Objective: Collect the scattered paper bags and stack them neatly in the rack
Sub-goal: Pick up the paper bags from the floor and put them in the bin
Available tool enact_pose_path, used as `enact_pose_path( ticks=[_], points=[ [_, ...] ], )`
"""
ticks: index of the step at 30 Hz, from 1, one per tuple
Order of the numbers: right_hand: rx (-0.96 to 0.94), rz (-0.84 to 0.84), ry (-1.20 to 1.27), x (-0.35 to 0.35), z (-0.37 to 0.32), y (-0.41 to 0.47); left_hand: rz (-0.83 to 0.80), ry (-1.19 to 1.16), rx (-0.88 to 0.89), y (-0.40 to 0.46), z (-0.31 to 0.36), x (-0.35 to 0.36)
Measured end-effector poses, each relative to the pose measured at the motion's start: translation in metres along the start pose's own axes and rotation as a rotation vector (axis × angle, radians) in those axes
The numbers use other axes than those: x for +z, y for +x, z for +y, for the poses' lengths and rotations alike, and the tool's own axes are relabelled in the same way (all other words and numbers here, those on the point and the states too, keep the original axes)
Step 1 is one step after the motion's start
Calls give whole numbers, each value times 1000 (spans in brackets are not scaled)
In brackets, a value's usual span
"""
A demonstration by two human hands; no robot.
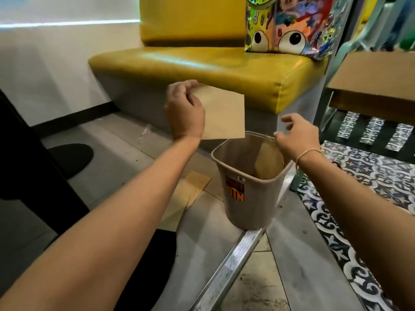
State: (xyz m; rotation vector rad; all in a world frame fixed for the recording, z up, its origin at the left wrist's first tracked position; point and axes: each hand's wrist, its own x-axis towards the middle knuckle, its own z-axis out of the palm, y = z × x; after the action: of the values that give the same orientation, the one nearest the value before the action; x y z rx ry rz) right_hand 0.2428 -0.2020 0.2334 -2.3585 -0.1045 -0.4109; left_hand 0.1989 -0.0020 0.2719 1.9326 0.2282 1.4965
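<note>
My left hand (184,108) grips a flat brown paper bag (224,113) by its left edge and holds it in the air just above and left of a beige plastic bin (247,198). A second brown bag (268,162) stands inside the bin against its right wall. My right hand (296,135) pinches the top of that bag at the bin's rim. Several more flat brown bags (186,194) lie overlapping on the grey floor to the left of the bin.
A yellow padded bench (202,63) runs behind the bin, with a colourful cartoon bag (289,25) on its seat. A cardboard box (370,84) sits at the right. A metal floor strip (226,272) borders patterned tiles (359,176). A dark table base (71,158) stands at the left.
</note>
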Motion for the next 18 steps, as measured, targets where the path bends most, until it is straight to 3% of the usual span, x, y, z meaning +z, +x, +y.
enact_pose_path(
  ticks=[7,16,18],
  points=[
    [-5,80,7,-14,1,10,-130,-3,111,-6,32,19],
    [11,51,-38,-4,12,6,-773,212,-325,-30,42,47],
    [-20,46,-47,0,11,2,-827,176,-402,-34,30,44]
  ],
)
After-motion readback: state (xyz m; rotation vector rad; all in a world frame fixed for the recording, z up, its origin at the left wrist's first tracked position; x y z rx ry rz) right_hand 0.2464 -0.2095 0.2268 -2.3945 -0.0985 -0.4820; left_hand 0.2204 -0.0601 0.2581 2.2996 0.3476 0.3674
